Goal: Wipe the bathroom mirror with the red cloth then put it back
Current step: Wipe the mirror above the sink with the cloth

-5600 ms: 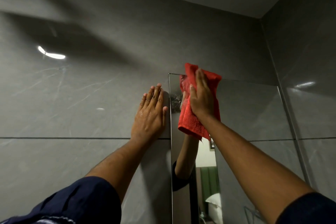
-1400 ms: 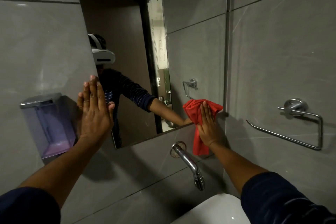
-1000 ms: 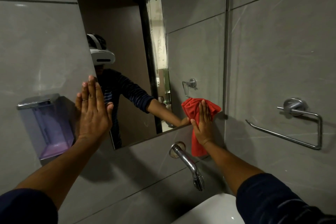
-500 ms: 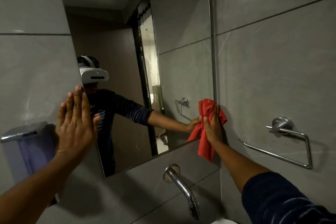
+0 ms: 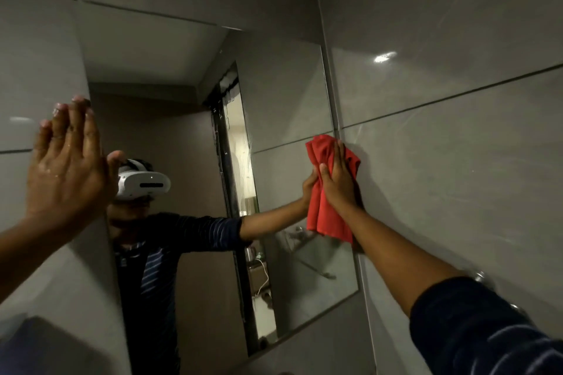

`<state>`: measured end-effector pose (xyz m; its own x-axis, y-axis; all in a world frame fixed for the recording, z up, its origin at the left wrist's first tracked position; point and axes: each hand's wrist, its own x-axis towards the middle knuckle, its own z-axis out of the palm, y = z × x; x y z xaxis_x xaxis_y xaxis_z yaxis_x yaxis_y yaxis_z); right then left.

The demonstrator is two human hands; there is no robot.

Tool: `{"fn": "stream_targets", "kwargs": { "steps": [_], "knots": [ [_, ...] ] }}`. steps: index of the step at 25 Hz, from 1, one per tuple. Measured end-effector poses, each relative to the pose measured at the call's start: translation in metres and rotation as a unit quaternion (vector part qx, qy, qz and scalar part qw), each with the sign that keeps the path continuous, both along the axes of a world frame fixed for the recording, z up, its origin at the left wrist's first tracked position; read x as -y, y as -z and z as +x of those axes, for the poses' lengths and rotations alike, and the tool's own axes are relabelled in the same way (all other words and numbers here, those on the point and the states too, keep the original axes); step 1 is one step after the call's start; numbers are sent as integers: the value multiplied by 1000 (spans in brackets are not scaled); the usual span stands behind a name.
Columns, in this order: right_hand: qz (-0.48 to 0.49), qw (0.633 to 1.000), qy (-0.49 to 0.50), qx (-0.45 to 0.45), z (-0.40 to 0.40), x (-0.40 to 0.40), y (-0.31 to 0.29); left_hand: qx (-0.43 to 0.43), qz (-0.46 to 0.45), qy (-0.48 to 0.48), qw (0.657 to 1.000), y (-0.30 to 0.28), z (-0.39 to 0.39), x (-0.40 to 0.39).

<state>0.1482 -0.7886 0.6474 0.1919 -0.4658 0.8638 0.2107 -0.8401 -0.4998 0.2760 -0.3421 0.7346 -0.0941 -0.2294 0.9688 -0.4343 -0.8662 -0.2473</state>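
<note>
The bathroom mirror (image 5: pixel 195 76) hangs on the grey tiled wall and fills the middle of the head view. My right hand (image 5: pixel 339 181) presses the red cloth (image 5: pixel 323 216) flat against the mirror's right edge, about halfway up; the cloth hangs down below my palm. My left hand (image 5: pixel 65 164) rests flat, fingers spread, on the tile beside the mirror's left edge and holds nothing. The mirror reflects a person in a striped dark shirt with a headset.
Grey tiled walls (image 5: pixel 457 161) surround the mirror, with the corner wall close on the right. A soap dispenser (image 5: pixel 33 344) shows blurred at the lower left. Part of a metal towel holder (image 5: pixel 479 275) peeks out behind my right sleeve.
My right hand has slid the red cloth upward along the mirror's right edge. The view has tilted up, so the tap and basin are out of sight. My left hand stays on the wall.
</note>
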Motion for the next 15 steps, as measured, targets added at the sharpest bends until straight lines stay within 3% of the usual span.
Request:
{"fn": "stream_targets", "kwargs": {
  "steps": [4, 7, 11, 15],
  "knots": [
    [0, 1000, -25, -18, 6, 7, -108, 51, -25, -41, 998, -23, 40, 2],
    [-17, 999, -31, 0, 9, 9, -111, 13, 2, -75, 997, -49, 67, -11],
    [-49, 999, -1, 14, 13, 12, -73, -23, 14, -92, 995, -73, 82, -12],
    [-35, 999, -22, -7, 11, 15, -136, -27, 11, -91, 995, -126, 72, -11]
  ]
}}
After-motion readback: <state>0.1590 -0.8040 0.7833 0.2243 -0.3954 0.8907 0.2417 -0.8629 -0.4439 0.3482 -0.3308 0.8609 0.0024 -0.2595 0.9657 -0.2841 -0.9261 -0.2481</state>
